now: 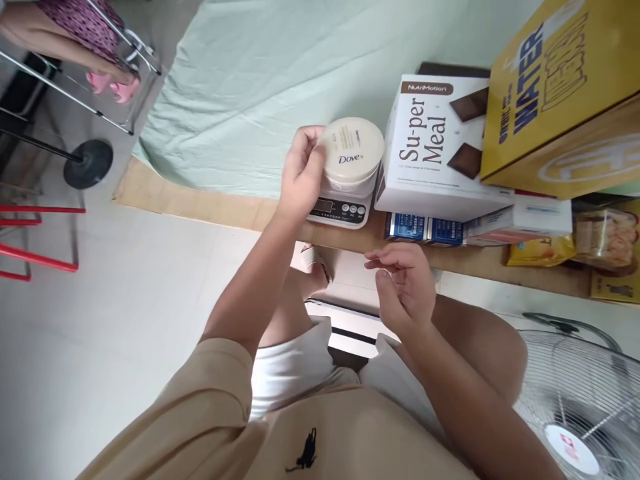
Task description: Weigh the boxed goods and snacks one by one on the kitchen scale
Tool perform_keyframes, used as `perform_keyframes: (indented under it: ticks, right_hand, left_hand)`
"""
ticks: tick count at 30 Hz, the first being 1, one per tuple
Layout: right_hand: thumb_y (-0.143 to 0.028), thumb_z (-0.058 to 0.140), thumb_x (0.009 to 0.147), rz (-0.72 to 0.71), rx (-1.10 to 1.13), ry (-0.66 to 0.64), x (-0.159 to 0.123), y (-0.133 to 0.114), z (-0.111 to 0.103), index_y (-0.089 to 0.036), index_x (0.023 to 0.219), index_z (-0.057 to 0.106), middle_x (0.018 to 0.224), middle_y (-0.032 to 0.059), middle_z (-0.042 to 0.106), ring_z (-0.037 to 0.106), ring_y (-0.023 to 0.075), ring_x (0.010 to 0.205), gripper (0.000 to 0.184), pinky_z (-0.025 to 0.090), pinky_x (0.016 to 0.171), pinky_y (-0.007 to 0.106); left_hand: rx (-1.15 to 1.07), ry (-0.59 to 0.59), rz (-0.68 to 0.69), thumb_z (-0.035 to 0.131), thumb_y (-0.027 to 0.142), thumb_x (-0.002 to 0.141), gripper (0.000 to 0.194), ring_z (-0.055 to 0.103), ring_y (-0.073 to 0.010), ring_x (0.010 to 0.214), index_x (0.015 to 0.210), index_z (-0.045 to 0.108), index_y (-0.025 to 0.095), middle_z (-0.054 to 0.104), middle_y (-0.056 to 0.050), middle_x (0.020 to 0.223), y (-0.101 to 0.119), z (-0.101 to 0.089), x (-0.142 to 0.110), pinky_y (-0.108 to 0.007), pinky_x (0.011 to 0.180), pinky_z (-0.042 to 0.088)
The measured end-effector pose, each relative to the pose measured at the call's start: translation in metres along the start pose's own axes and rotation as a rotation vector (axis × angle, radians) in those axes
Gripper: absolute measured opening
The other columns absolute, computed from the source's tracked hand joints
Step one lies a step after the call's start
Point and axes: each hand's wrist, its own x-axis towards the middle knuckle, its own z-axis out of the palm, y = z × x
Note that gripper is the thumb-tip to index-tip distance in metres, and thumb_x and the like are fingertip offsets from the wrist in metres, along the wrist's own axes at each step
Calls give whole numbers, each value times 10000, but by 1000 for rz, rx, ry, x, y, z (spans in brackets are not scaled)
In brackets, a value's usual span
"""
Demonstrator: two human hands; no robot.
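A round cream-coloured Dove jar (350, 150) with its lid on is over a white kitchen scale (345, 212) at the table's front edge. My left hand (303, 170) grips the jar's left side, thumb at the front and fingers curled around behind. Whether the jar rests fully on the scale I cannot tell. The scale's dark display and round buttons face me. Above my lap, short of the table edge, my right hand (406, 283) hangs with fingers loosely bent and apart, holding nothing.
Right of the scale stand a white Su-per Meal box (445, 147), a large yellow box (560, 93), blue boxes (425, 228) and packaged snacks. A pale green cloth (270, 87) covers the table. A fan (580, 393) stands at lower right; a person's legs (65, 50) show at upper left.
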Motion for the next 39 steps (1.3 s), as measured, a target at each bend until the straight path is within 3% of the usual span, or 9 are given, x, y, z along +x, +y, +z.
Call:
perform_keyframes:
  ticks: [4,9,14,18,24,27,30,33,39]
  right_hand:
    - [-74,553,934,-54,-42,-39,12,3,6,-251,1109,617,1031,52,646,727,195,963,256,666,743,382]
    - [-32,533,925,-99,-67,-54,36,-2,14,-250,1103,610,1008,38,641,726,186,962,292,671,763,380]
    - [-5,517,914,-163,-10,-52,51,-8,32,-238,1098,596,1024,48,645,720,177,941,307,667,774,366]
    - [2,521,891,-165,-13,-107,50,-6,48,-225,1051,589,944,38,646,683,142,832,285,620,687,284]
    - [-7,522,886,-162,-18,-100,48,-2,56,-232,1050,584,873,28,650,643,141,796,286,570,650,268]
    - [2,518,870,-176,-17,-85,46,-4,52,-228,1041,582,867,24,645,638,131,799,294,564,657,252]
    - [1,521,853,-205,-19,-71,43,-7,45,-229,1032,580,873,18,646,635,116,777,297,556,638,229]
    - [-3,518,850,-219,-30,-38,38,-8,37,-228,1026,574,864,17,646,634,111,751,291,551,622,220]
    - [-42,528,850,-238,-39,0,30,-9,19,-238,1013,572,836,10,658,584,117,680,259,502,571,234]
  left_hand:
    - [193,-314,233,705,364,1008,110,630,-232,1325,1042,680,263,747,-25,1131,-3,-14,0,-354,1146,477]
    - [321,-449,302,989,370,685,744,531,-339,1510,1330,656,210,619,-136,1517,-4,-30,0,-378,1290,380]
    - [657,-579,451,950,647,653,1116,451,-395,1566,1548,390,287,476,-143,1636,-19,-42,18,-509,1308,389]
    - [744,-570,555,890,714,704,1124,500,-390,1525,1572,276,350,464,-125,1616,-33,-42,25,-529,1265,442]
    - [638,-345,632,831,797,710,1001,532,-363,1477,1483,405,327,521,-101,1514,-42,-36,23,-545,1268,445]
    - [521,-271,706,857,776,699,981,518,-343,1480,1462,415,347,485,-79,1535,-29,-49,37,-540,1285,443]
    - [447,-312,752,978,692,577,1066,513,-327,1449,1429,439,345,462,-42,1548,-3,-58,57,-523,1272,465]
    - [367,-380,851,981,726,524,1057,561,-308,1358,1361,479,320,534,-30,1416,19,-40,64,-518,1227,483]
    - [485,-514,722,998,636,579,835,643,-247,1109,1188,536,299,628,-20,1191,21,56,35,-468,1018,581]
